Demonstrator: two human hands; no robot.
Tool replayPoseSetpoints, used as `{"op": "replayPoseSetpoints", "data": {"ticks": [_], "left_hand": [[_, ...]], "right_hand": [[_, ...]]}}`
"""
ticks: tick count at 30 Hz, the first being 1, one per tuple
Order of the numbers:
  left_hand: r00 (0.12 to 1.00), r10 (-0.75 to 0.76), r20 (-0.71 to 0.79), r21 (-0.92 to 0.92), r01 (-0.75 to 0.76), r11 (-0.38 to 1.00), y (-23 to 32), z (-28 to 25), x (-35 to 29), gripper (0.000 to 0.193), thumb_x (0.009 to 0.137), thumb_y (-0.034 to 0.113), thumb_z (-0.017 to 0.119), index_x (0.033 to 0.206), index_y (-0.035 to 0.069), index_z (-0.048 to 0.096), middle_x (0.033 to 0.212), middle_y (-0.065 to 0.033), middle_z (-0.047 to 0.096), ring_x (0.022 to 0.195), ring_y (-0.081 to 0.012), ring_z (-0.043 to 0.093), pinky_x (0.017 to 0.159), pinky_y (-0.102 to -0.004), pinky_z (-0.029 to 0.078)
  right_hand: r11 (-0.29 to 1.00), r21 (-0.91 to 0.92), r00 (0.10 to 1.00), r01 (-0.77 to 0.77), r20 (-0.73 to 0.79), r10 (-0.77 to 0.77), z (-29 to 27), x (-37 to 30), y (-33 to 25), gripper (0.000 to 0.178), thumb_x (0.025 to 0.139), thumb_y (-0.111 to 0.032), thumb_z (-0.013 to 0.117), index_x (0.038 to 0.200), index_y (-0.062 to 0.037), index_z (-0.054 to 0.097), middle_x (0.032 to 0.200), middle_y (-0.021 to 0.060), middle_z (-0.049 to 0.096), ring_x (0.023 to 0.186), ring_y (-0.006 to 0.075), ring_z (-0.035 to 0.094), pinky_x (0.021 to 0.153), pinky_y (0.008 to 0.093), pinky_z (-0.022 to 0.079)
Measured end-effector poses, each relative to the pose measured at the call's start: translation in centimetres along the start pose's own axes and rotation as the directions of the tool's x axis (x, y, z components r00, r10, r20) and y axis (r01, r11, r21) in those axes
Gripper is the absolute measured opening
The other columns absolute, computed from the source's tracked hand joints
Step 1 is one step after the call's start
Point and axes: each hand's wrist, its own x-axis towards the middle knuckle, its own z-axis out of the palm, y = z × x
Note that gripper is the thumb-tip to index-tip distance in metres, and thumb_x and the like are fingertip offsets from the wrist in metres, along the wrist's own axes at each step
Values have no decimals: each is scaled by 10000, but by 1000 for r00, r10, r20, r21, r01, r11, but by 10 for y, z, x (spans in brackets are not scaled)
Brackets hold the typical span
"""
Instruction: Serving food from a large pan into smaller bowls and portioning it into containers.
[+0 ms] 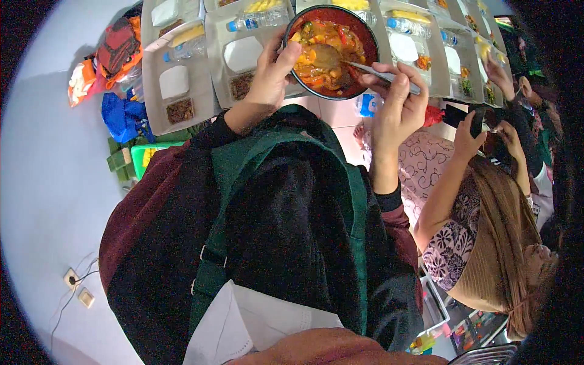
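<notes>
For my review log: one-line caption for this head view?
Left hand grips a round dark bowl of orange vegetable stew while right hand dips a metal spoon above open white meal boxes.

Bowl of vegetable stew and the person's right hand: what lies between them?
In the head view, a metal spoon spans from right hand into the bowl.

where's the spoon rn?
Head view, top centre: the spoon lies in the red bowl of stew, its handle pinched by the right hand; the left hand grips the bowl's left rim.
</notes>
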Motion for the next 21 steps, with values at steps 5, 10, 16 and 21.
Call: {"op": "replayPoseSetpoints", "data": {"ticks": [5,10,16,21], "left_hand": [[1000,-22,0,-26,22,999,3,8,-1,601,816,383,564,1263,46,343,1146,-92,483,1003,-188,539,726,-367,521],[1000,-10,4,-45,10,999,6,13,-3,598,823,393,557,1255,36,347,1150,-97,488,1028,-191,532,775,-354,508],[999,-32,18,-97,33,995,8,20,-4,569,841,366,545,1249,21,348,1154,-99,489,1033,-180,530,819,-336,486],[1000,5,31,-63,-3,998,0,17,-4,597,822,371,572,1259,34,345,1154,-100,484,1028,-181,521,813,-337,479]], "right_hand": [[987,56,989,-148,-4,148,-17,2,3,201,921,-123,403,1045,35,405,844,194,596,621,196,601,591,293,523],[986,84,985,-146,-82,153,-30,8,3,201,921,-121,400,1043,39,406,840,199,595,607,197,597,584,307,528],[996,86,998,-33,-56,38,-35,11,-7,195,920,-117,399,1052,27,414,833,201,596,595,192,588,571,299,526],[1000,-24,1000,-12,26,12,-17,2,-9,196,909,-83,414,1062,38,408,828,183,601,623,174,598,570,253,505]]}}
